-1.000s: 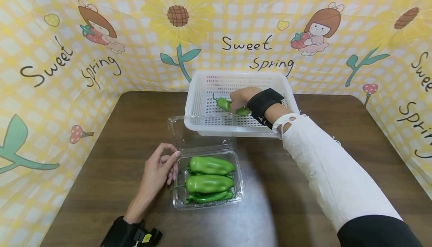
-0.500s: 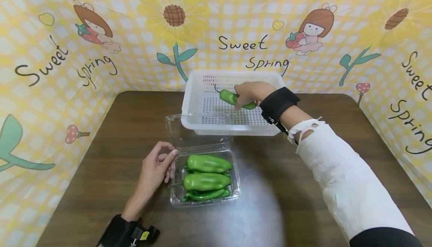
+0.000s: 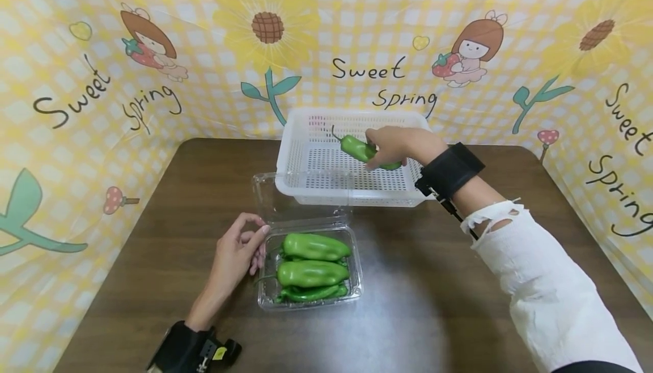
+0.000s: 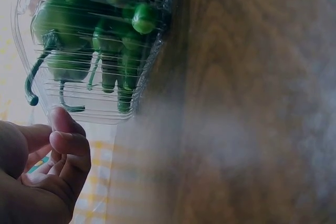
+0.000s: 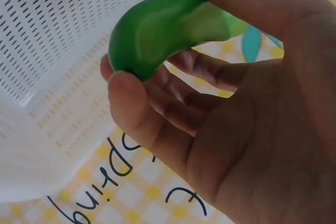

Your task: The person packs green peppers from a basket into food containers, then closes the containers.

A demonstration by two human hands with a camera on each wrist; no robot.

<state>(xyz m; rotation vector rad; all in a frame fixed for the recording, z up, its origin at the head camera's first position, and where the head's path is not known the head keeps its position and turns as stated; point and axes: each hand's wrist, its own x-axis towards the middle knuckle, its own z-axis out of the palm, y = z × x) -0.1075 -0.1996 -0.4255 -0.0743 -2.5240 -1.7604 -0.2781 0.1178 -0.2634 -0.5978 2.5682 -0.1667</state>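
1. Dark brown wooden table (image 3: 418, 305): bears every item below and serves as the landmark.

2. Left hand (image 3: 236, 259): near edge of the table, left of centre. Fingers loosely curled, tips resting against the left wall of the clear box. The left wrist view shows nothing enclosed in them. Position matches a second ago.

3. Clear plastic clamshell box (image 3: 357, 291): near centre of the table, hinged lid (image 3: 301, 200) lying open on its far side. Holds a stack of glossy green peppers (image 3: 312, 274), stems pointing toward the left hand.

4. White perforated plastic basket (image 3: 311, 160): far centre of the table, just beyond the open lid. No pepper shows on its visible floor.

5. Right hand (image 3: 395, 146): above the basket's right half, white sleeve and black wrist strap trailing back. Thumb and fingers wrapped round a single green pepper (image 3: 357, 147).

6. Change noted: a second ago this pepper sat low in the basket under the hand; it is now lifted off the floor and carried rightward, stem pointing left. Judgement: the pepper is being taken out of the basket, probably toward the clamshell box, and has not yet arrived.
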